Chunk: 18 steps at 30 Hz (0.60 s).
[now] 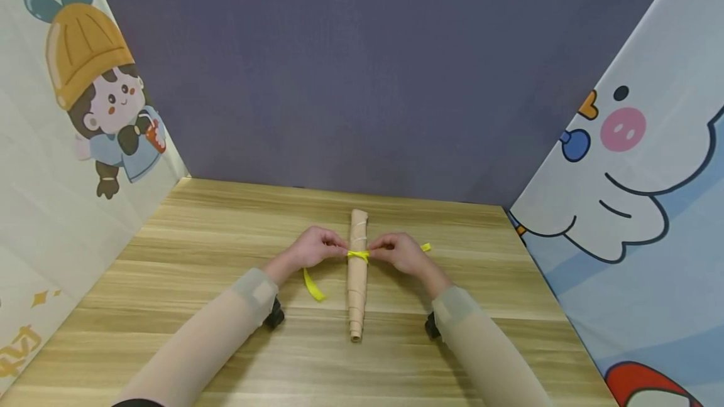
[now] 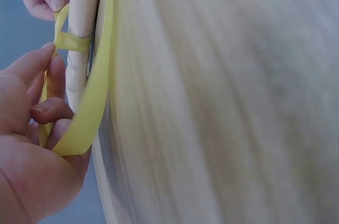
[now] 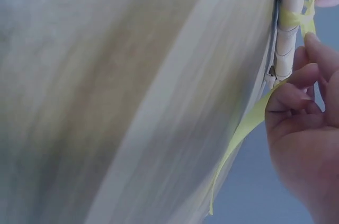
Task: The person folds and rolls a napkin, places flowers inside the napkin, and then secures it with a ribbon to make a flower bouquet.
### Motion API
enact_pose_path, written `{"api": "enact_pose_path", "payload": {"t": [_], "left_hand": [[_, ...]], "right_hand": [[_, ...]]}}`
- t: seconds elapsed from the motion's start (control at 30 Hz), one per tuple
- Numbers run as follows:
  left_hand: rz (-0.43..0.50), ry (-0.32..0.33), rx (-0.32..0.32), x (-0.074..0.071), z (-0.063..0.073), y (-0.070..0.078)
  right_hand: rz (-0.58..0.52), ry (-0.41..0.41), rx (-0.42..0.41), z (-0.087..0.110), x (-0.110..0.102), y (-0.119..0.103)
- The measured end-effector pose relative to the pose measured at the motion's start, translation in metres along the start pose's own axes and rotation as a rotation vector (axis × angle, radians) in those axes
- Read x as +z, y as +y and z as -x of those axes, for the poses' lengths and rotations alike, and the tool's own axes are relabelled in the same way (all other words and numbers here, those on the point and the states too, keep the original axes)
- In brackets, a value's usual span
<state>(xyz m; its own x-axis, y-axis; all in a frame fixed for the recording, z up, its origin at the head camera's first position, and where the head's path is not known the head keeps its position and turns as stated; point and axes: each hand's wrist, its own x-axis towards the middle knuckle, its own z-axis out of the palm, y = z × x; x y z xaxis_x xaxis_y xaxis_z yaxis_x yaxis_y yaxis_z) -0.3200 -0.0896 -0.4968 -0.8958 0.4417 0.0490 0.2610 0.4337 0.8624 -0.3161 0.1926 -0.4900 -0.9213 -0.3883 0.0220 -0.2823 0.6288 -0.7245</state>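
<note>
A beige rolled-up sheet (image 1: 357, 294) lies lengthwise on the wooden table, its stepped, narrower end towards me. Around its upper half runs a yellow ribbon (image 1: 358, 255), crossed on top in what looks like a knot or bow. On the left side, my left hand (image 1: 318, 246) pinches the ribbon close to the roll; the ribbon (image 2: 85, 128) also passes through its curled fingers, and a tail hangs below. From the right, my right hand (image 1: 398, 251) pinches the other side of the ribbon, whose free end (image 3: 228, 155) trails past the palm in the right wrist view.
The wooden table (image 1: 237, 231) meets a dark blue-grey panel (image 1: 339, 80) at the back. Cartoon-printed panels stand at the left (image 1: 34, 143) and right (image 1: 667, 218). A thin pale line circles the roll's far part. Each wrist carries a small black device.
</note>
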Motion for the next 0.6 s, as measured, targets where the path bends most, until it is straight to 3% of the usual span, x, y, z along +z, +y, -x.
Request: {"api": "enact_pose_path", "payload": {"t": [0.23,0.6], "left_hand": [[-0.023,-0.006,-0.004,-0.003,0.0021,-0.0006],[-0.134,-0.022,-0.047,-0.0036,0.0047,0.0018]], "right_hand": [[0.021,0.001,0.037,0.0031,-0.0038,0.0037],[0.025,-0.002,0.11,0.0051,-0.0047,0.0034]]}}
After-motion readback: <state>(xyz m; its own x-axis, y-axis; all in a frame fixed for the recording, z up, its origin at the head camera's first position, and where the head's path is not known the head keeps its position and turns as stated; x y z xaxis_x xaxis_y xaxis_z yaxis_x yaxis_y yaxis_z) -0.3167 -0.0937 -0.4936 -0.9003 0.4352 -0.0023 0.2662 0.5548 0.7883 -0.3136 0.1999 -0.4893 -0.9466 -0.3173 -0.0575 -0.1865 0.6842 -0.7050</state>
